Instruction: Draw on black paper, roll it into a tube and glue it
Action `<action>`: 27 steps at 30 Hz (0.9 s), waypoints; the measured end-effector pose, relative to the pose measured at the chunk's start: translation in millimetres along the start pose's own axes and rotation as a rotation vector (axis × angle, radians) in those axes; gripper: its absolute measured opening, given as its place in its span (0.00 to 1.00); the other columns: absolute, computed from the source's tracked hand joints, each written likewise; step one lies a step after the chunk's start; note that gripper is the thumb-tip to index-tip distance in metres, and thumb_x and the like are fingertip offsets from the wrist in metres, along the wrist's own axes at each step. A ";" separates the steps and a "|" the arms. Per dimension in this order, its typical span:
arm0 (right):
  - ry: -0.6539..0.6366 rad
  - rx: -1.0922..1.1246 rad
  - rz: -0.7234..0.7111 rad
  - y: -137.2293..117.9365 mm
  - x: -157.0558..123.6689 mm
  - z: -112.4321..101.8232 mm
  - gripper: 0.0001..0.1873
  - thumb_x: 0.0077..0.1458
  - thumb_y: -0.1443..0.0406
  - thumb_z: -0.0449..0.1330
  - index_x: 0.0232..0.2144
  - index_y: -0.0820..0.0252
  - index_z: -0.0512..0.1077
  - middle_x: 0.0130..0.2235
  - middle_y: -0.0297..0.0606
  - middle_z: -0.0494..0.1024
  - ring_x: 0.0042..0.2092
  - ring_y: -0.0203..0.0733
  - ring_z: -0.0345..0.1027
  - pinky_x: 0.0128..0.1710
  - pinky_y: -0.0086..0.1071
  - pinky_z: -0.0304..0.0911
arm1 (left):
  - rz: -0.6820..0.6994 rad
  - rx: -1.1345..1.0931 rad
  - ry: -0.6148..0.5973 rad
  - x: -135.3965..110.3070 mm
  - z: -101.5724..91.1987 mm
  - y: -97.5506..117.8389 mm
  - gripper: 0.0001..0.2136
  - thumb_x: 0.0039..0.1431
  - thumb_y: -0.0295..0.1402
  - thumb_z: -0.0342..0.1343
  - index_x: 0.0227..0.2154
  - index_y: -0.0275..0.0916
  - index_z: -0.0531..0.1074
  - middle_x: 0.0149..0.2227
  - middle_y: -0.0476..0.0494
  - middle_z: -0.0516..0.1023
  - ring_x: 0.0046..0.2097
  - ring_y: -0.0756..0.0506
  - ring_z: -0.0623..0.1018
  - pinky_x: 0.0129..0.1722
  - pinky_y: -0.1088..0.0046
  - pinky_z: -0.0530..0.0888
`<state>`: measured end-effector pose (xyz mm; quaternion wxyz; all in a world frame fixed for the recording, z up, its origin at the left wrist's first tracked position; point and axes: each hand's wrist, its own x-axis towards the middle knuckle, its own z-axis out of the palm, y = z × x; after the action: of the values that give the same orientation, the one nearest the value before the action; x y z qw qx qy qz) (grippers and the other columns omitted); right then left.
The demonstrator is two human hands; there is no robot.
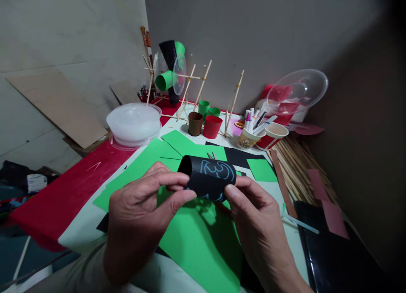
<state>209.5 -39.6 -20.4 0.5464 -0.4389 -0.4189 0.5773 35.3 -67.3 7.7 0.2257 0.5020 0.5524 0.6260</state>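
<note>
I hold a black paper tube lying on its side, with a light blue drawing on its outer face. My left hand pinches its left open end between thumb and fingers. My right hand grips its right end with thumb and fingertips. The tube hovers just above green paper sheets spread on the white table.
Behind stand brown, red and green paper cups, a wooden stick frame, stacked clear plastic bowls, a cup of markers and a red-white cup. Wooden sticks lie at right, red felt at left.
</note>
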 end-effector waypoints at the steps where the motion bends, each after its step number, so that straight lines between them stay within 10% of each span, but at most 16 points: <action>1: 0.005 -0.006 -0.010 0.1 0.1 0.3 0.13 0.48 0.54 0.75 0.30 0.53 0.81 0.26 0.29 0.72 0.28 0.33 0.59 0.27 0.26 0.59 | -0.020 -0.002 0.008 -0.3 -0.2 -0.7 0.07 0.47 0.33 0.73 0.29 0.53 0.84 0.24 0.55 0.79 0.29 0.48 0.75 0.36 0.72 0.74; 13: 0.059 -0.396 -0.339 -24.7 -6.9 7.2 0.06 0.54 0.62 0.68 0.28 0.57 0.79 0.28 0.34 0.74 0.30 0.38 0.66 0.27 0.31 0.62 | -0.339 -0.124 -0.182 10.7 -3.3 -15.6 0.15 0.45 0.42 0.74 0.37 0.46 0.84 0.29 0.50 0.75 0.30 0.49 0.72 0.27 0.78 0.70; 27: 0.093 0.237 -0.042 -18.6 20.2 -7.4 0.15 0.44 0.58 0.75 0.32 0.56 0.77 0.33 0.31 0.80 0.33 0.36 0.73 0.37 0.31 0.71 | -0.303 -0.432 0.057 25.9 -4.9 -16.0 0.11 0.42 0.33 0.75 0.32 0.43 0.83 0.27 0.52 0.79 0.30 0.54 0.74 0.31 0.86 0.74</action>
<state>221.2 -18.4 -5.5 0.6253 -0.3886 -0.3313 0.5901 16.5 -43.3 3.3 0.4032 0.3357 0.4809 0.7025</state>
